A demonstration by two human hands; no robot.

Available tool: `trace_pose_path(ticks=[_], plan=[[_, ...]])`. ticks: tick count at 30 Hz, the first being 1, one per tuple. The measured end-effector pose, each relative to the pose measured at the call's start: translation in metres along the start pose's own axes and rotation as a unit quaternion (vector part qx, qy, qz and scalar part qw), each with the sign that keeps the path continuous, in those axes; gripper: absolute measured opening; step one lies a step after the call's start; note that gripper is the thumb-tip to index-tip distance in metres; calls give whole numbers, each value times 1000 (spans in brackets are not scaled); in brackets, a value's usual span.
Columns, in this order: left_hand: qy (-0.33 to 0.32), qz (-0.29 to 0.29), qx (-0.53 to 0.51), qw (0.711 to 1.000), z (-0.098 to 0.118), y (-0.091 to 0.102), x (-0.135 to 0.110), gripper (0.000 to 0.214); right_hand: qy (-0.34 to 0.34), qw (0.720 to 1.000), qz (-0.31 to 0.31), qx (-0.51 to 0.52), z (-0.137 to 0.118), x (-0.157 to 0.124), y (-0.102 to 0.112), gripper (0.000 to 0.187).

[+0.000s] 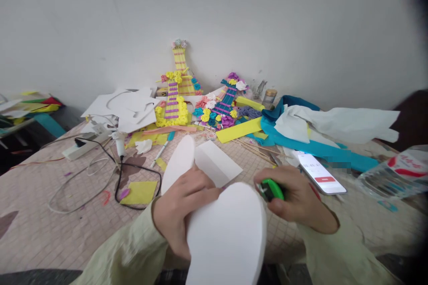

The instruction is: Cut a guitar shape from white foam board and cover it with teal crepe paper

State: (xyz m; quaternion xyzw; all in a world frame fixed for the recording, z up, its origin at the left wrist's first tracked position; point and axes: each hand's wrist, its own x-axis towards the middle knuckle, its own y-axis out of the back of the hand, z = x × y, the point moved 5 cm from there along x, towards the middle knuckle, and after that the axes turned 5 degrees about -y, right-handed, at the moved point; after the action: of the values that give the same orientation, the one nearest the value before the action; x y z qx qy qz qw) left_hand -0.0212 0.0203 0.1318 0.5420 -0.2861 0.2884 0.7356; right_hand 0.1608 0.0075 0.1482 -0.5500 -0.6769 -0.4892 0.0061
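Note:
My left hand (189, 202) is closed around a thick white board cutout (230, 236) with rounded lobes and a smooth curved edge; it looks like foam board. One lobe rises above my fingers, and a larger one reaches down past the bottom of the picture. To the right of its edge, my right hand (297, 193) grips a small green tool (273, 189) with a dark end, held apart from the board. The tool's exact kind is hard to make out. Behind the cutout lies a white rectangular piece (219, 162) on the table.
Decorated guitar-like crafts (172, 102) lean at the back by the wall. White board scraps (127, 107), a glue gun (118, 142) and a power strip (85, 144) lie left. Blue crepe paper (321, 147), a phone (321, 173) and a bottle (397, 171) are right.

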Motion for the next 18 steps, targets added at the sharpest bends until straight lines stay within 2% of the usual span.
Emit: trace_pose_path(ticks=[6,13,18], plan=[[-9,-16,34,999,-6,-1,-1,71,31,999,6,-9,-24,3,3,48],[-44,-7,-9,999,5,0,3,64,14,999,-34,22,-7,3,-4,42],[-44,-9,20,999,5,3,8,59,17,999,-12,41,-10,0,-3,48]])
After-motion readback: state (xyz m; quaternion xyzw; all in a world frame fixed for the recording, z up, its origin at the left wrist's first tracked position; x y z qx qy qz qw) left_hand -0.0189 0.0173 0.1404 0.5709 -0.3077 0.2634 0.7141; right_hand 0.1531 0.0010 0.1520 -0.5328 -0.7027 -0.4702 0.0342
